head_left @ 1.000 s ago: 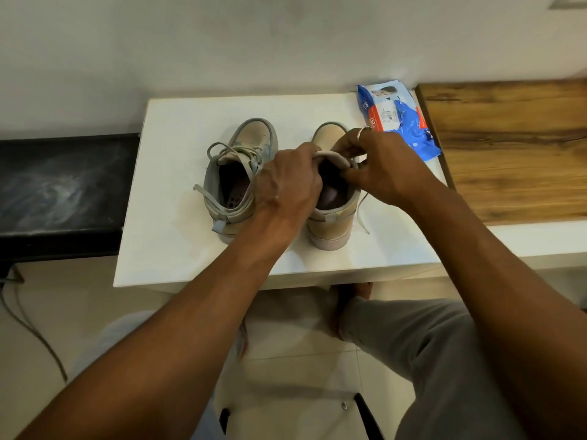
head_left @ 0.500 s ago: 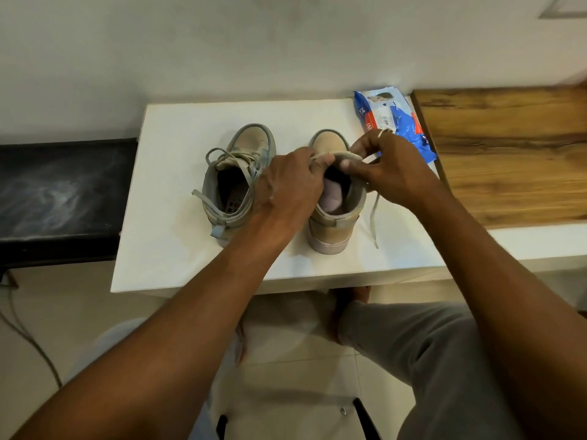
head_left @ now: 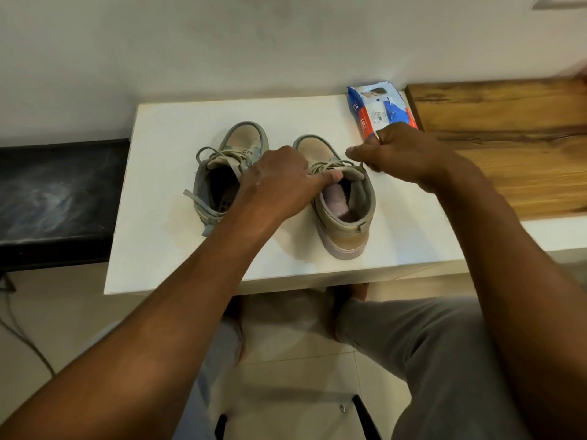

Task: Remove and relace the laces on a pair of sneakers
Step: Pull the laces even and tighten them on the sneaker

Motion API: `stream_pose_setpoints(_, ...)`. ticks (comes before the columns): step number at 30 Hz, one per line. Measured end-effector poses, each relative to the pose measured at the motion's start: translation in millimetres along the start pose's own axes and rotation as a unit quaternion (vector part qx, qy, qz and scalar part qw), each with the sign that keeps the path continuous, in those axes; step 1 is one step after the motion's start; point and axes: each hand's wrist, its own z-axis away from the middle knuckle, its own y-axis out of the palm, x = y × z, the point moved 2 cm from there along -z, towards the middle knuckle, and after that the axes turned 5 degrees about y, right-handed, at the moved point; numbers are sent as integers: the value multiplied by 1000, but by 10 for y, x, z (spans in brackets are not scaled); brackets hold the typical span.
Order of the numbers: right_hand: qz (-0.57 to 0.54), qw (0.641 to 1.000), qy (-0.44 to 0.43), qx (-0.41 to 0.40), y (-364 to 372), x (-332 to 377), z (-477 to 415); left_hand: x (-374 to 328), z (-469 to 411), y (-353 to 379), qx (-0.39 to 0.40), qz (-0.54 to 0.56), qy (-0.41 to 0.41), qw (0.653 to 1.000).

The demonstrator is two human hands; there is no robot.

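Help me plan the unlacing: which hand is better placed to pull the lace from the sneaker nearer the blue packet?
Right. The right hand pinches the lace beside the sneaker, with room to pull outward; the left hand grips its tongue, steadying it.

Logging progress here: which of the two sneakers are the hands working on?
The sneaker nearer the blue packet: the left hand holds its tongue, the right hand pinches its lace.

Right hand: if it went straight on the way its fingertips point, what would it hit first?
Likely the laced front of the right-side sneaker, directly past the right hand and the lace it pinches; behind that, the left hand. Height is unclear, so it could pass over the shoe.
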Motion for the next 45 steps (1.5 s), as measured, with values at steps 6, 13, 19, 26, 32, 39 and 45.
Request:
stream_pose_setpoints(6, -114, 992, -55, -4, 89, 48, 17, -29, 4, -83, -73, 204, 19, 976)
stream_pose_setpoints(13, -248, 959, -127, 52, 184, 171, 20, -11, -10, -142, -113, 397, 27, 910)
stream_pose_setpoints(19, -169, 968, -171, 69, 243, 252, 33, -1, -49, -154, -162, 400, 90, 897)
stream_pose_setpoints(26, -117, 971, -178, 104, 227, 315, 86, 3, -143, -49, -249, 293, 140, 912)
stream_pose_setpoints(32, -136, 969, -177, 102, 196, 280, 98, -27, -183, 37, -201, 304, 100, 926)
stream_pose_setpoints(39, -79, 977, -187, 70, 190, 334, 132, 58, -194, 55, -58, 253, 91, 961)
stream_pose_setpoints(45, -128, 979, -158, -1, 164, 290, 81, 110, -208, 50, -14, 237, 99, 966)
